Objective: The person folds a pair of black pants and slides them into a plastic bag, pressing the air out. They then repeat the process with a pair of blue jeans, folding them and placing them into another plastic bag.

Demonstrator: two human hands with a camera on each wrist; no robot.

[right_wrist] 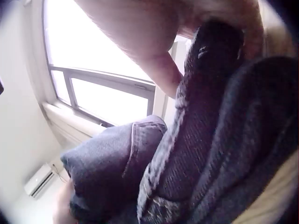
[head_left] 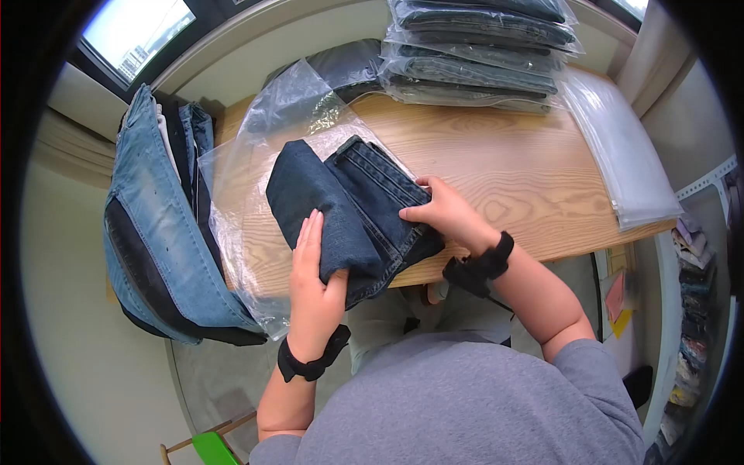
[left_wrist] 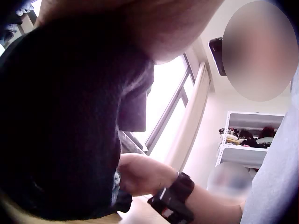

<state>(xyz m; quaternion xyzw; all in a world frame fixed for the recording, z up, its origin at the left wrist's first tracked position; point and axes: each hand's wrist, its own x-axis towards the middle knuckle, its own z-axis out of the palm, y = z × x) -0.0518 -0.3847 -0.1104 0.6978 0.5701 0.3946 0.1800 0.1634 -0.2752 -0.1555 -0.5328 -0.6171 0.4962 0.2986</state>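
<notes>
A pair of dark blue jeans (head_left: 364, 205) lies partly folded at the table's front edge, one section raised in a rounded fold on the left. My left hand (head_left: 314, 260) holds that fold, its fingers along the outer side and its thumb at the lower end. At the other side my right hand (head_left: 453, 215) pinches the thick stitched edge, thumb on top. In the right wrist view, the stitched edge (right_wrist: 161, 172) runs up between thumb and fingers. Dark denim (left_wrist: 60, 126) fills much of the left wrist view. Beneath the jeans spreads a clear plastic bag (head_left: 232, 182).
Lighter jeans (head_left: 147, 186) are draped in a pile over the table's left end. Several bagged jeans (head_left: 477, 58) stand stacked at the back. Flat clear bags (head_left: 620, 147) lie along the right edge of the wooden table (head_left: 511, 163). A shelf (head_left: 690, 310) stands at the right.
</notes>
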